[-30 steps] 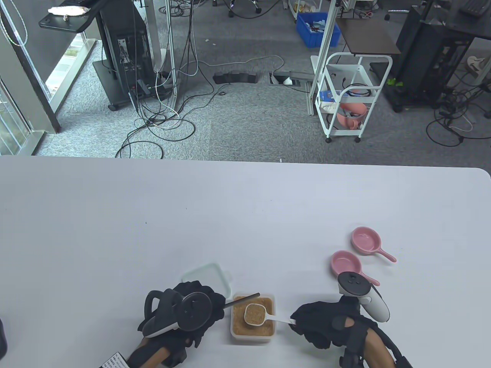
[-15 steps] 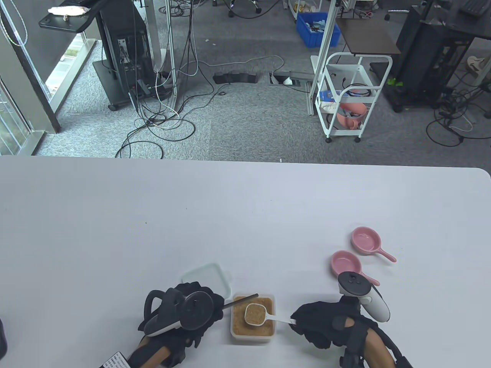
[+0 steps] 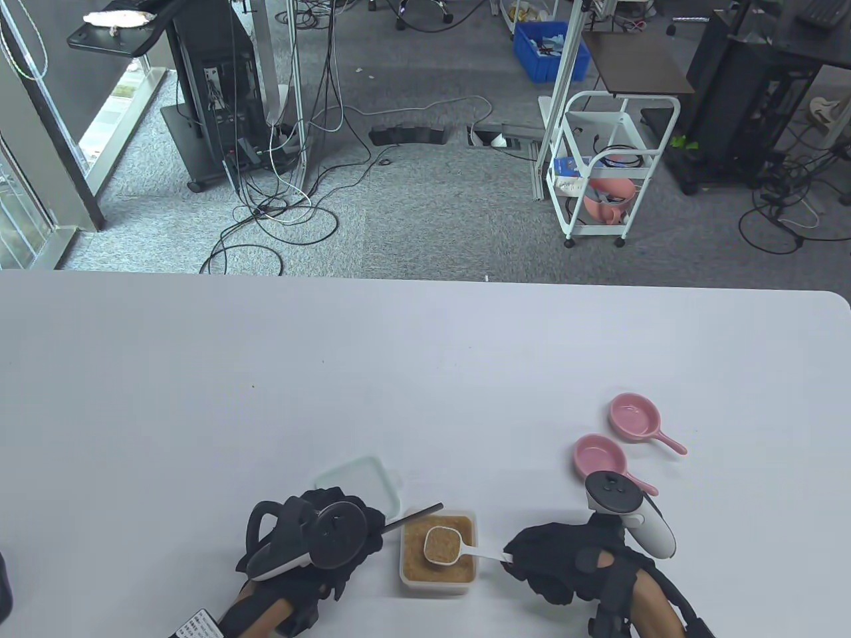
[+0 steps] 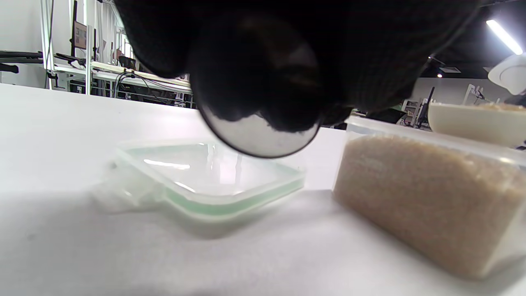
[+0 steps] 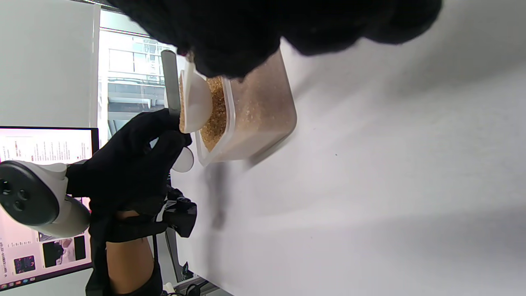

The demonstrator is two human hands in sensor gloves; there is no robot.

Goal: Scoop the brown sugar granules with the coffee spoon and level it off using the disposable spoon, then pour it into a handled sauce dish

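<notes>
Near edge first: your right hand (image 3: 558, 561) pinches the white handle of the coffee spoon (image 3: 444, 545); fingertips are buried in the glove, so the exact grip is hard to read. The spoon's bowl, full of brown sugar (image 3: 417, 573), hangs over the open sugar container (image 3: 435, 583). Your left hand (image 3: 336, 538) grips the disposable spoon (image 3: 417, 517), a dark stick angled over the container's far-left corner. Its tip is clear of the scoop. In the left wrist view the glove blocks most of the frame; only a shiny round spoon bowl shows under your fingers. Behind the left hand lies the clear lid (image 3: 359, 480), partly hidden. Farther right, two pink sauce dishes (image 3: 602, 457) sit on the table (image 3: 266, 399); your right tracker covers the near one's handle.
</notes>
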